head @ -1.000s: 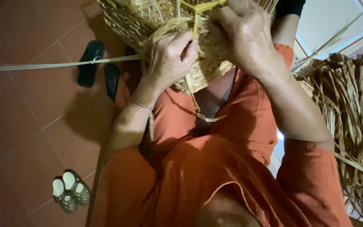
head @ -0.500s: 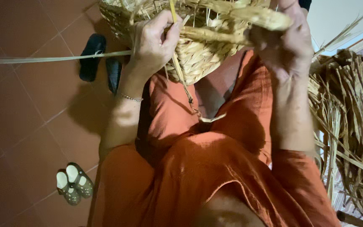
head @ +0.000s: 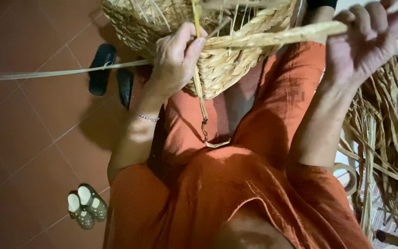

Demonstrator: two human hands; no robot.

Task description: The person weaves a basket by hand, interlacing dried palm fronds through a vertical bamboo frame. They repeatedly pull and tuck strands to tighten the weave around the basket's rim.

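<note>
While we sat in our orange clothes (head: 236, 198), our left hand (head: 173, 62) pinched a thin yellow strand (head: 198, 69) against the woven basket (head: 226, 55) at the top middle. Our right hand (head: 362, 44), upper right, gripped a twisted straw rope (head: 277, 36).

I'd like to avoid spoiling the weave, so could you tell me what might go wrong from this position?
1. The right hand pulls a thick twisted strand taut across the basket; it might fray or snap.
2. The left hand pinches a thin yellow strip at the rim; if it slips, that stitch could loosen.
3. A long loose strand stretches away over the floor near the dark sandals; it could snag there.
</note>
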